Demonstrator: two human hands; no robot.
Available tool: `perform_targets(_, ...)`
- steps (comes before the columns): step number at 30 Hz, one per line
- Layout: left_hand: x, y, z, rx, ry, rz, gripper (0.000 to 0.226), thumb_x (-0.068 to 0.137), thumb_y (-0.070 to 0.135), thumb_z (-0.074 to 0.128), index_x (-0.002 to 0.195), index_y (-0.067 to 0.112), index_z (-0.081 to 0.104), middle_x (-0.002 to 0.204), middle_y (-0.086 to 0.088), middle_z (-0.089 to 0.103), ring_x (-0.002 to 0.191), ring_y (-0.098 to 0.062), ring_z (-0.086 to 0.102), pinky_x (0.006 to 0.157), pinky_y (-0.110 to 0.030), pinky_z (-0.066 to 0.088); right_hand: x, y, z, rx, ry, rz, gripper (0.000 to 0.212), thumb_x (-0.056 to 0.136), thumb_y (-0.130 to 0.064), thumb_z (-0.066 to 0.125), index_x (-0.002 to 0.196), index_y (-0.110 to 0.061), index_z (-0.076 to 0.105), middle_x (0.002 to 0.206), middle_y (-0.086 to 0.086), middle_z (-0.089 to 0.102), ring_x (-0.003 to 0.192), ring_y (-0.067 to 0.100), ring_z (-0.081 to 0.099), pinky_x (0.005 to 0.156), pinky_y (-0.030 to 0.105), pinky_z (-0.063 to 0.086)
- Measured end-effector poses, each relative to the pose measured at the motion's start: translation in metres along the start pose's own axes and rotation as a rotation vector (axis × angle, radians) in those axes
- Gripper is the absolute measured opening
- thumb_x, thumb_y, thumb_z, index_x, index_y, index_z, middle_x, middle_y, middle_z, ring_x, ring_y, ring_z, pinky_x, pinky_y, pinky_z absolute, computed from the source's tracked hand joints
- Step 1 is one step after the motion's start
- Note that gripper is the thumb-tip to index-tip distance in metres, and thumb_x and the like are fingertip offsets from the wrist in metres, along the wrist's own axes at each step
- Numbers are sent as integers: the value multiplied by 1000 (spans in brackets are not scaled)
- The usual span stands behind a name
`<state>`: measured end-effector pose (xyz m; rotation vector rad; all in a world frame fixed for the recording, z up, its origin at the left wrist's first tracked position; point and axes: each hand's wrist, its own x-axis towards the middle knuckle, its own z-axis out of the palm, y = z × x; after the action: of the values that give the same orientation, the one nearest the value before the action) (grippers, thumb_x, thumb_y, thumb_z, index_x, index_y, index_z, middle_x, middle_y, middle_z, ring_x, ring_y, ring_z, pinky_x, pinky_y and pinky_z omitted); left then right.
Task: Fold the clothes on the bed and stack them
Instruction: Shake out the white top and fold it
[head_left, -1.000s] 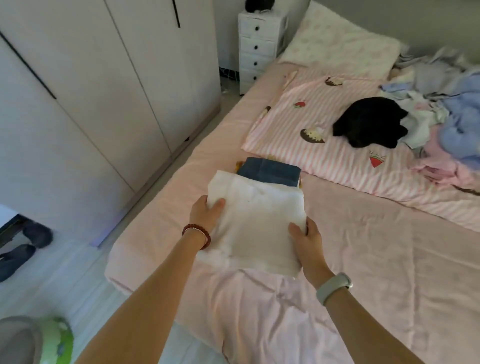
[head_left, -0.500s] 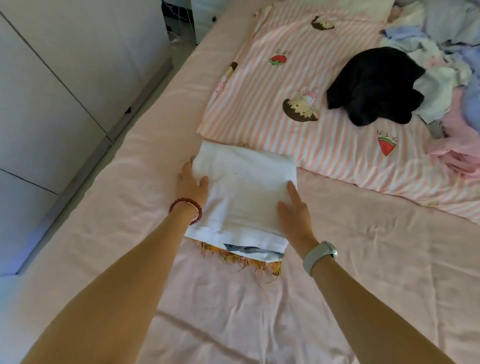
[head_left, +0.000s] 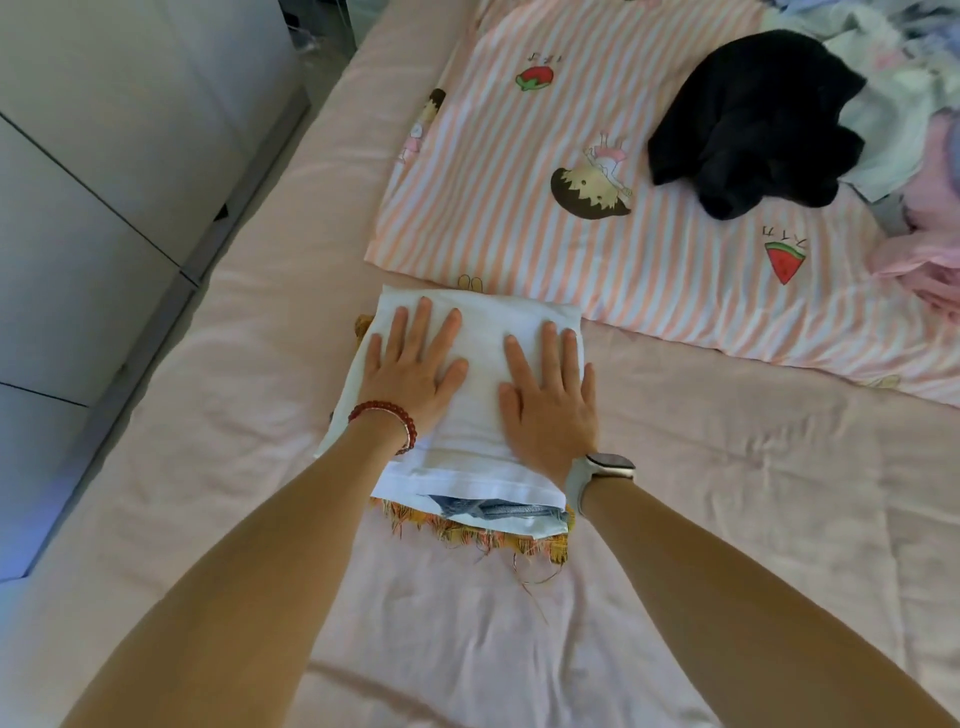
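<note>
- Pressing flat, spread fingers, the left hand and right hand are laid on the folded white garment.
- Beneath the hands, possibly denim and a fringed yellow cloth are stacked.

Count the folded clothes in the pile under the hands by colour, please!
White folded cloth garment, on top under both flat hands: 1
Blue denim folded garment, edge showing beneath it: 1
Yellow-orange frayed-edge fabric piece, at the bottom: 1
Total showing: 3; more could be hidden inside the pile.
</note>
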<state>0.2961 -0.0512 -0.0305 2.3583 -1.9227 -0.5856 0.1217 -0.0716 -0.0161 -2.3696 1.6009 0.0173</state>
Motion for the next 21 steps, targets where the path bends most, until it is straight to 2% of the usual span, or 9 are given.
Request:
perform_targets(5, 7, 6, -7, 64, -160, -43, 58, 95, 52, 13, 142, 40, -20, 151, 7, -29, 141, -18, -22, 114, -46, -7, 6, 0, -5, -20, -155, 23, 56, 98, -43, 20, 148, -32, -3, 156, 7, -18, 142, 27, -19, 114, 52, 2)
perform_targets(8, -1, 21, -31, 78, -179, -69, 59, 97, 45, 23, 146, 36, -9, 154, 3, -22, 143, -23, -15, 114, -52, -1, 1, -3, -32, 59, -215, 6, 53, 99, -38, 24, 148, -28, 8, 157, 5, -13, 143, 25, -16, 114, 52, 0)
perform_targets(11, -32, 39, -57, 25, -7, -84, 55, 97, 34, 34, 147, 29, 13, 157, -3, -5, 144, -25, -3, 114, -51, 3, -27, -5, -61, 284, -33, 56, 47, 99, -29, 32, 145, -21, 27, 156, 3, 13, 144, 21, 1, 116, 48, 3)
perform_targets(15, -112, 62, -75, -150, 190, -87, 50, 96, 31, 41, 144, 22, 31, 154, -3, 21, 142, -21, 16, 115, -45, 12, -103, -4, -95, 507, 218, 119, 37, 93, -12, 46, 130, -10, 51, 131, 10, 52, 130, 28, 39, 110, 46, 25)
perform_targets(18, -187, 82, -75, -270, 227, -117, 45, 93, 27, 48, 137, 17, 44, 144, -4, 40, 134, -23, 34, 107, -41, 28, -181, 2, -107, 526, 296, 202, 33, 90, -4, 52, 122, -5, 58, 118, 13, 62, 116, 33, 51, 103, 46, 35)
perform_targets(21, -260, 114, -69, -320, 213, -24, 41, 89, 21, 53, 129, 13, 52, 134, -6, 52, 123, -25, 46, 99, -40, 37, -270, 13, -112, 458, 255, 321, 35, 93, -13, 49, 128, -10, 54, 124, 8, 59, 120, 28, 48, 106, 41, 33)
